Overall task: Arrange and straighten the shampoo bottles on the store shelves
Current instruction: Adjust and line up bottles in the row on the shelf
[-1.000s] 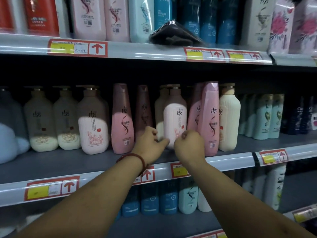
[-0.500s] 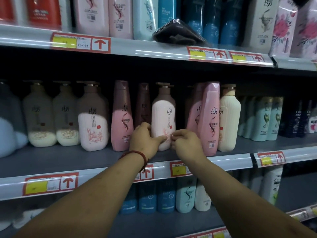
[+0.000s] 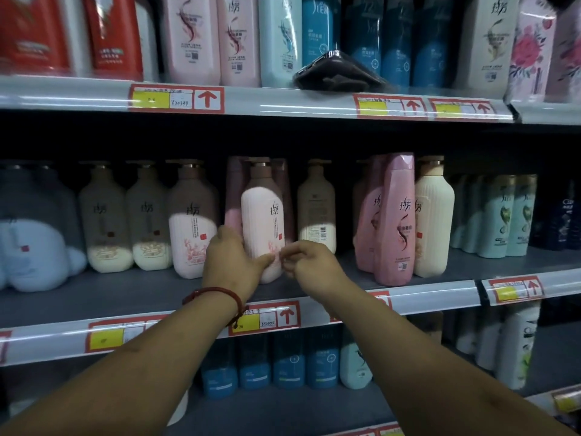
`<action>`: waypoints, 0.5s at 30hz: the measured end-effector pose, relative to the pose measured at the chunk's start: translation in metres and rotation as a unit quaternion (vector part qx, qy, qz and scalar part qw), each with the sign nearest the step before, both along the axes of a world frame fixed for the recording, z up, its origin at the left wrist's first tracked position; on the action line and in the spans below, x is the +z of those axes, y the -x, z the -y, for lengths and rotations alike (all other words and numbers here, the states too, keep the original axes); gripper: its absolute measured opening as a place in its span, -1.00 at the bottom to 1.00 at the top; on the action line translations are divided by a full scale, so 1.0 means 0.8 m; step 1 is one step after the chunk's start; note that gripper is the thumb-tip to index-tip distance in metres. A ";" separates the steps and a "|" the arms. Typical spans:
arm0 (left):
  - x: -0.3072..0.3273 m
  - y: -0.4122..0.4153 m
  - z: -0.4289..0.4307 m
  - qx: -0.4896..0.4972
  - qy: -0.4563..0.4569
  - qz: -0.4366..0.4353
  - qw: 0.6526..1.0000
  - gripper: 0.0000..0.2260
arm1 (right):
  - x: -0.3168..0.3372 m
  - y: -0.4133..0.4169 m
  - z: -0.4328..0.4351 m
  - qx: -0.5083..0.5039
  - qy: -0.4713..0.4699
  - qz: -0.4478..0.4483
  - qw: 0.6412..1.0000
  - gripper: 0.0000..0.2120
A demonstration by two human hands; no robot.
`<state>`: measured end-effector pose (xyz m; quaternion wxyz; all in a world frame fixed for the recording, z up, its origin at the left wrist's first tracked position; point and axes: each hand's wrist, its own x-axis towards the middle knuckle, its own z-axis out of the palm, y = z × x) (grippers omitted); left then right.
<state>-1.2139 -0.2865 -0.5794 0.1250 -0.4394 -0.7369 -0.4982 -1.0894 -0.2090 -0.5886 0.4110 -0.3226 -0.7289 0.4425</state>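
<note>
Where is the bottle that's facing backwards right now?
On the middle shelf, just right of centre: the backwards bottle stands behind the right hand, right of the pink bottle.

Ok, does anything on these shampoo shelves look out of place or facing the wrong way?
Yes. On the middle shelf, one cream pump bottle stands back to front, barcode showing, while its neighbours show front labels. On the top shelf edge a dark phone-like object lies in front of the bottles. The left hand holds a pink pump bottle.

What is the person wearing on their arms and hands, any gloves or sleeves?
No gloves or sleeves show: both forearms are bare. The left hand has a thin red cord bracelet around its wrist, with a small dark bead hanging from it. The right hand wears nothing.
</note>
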 end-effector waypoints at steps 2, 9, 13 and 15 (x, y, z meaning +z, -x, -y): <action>0.003 -0.020 0.010 -0.010 -0.087 0.006 0.996 -0.59 | -0.005 -0.005 -0.018 -0.019 0.023 -0.038 0.999 -0.78; 0.010 -0.083 -0.017 -0.204 0.065 0.060 0.975 -0.71 | 0.018 -0.035 -0.037 -0.122 0.069 -0.119 0.983 -0.63; 0.012 -0.076 -0.077 -0.234 0.148 0.175 0.945 -0.24 | 0.016 -0.033 -0.068 -0.105 0.096 -0.121 0.982 -0.48; 0.010 -0.073 -0.096 -0.237 0.112 0.253 0.931 -0.12 | 0.012 -0.029 -0.078 -0.097 0.123 -0.128 0.979 -0.45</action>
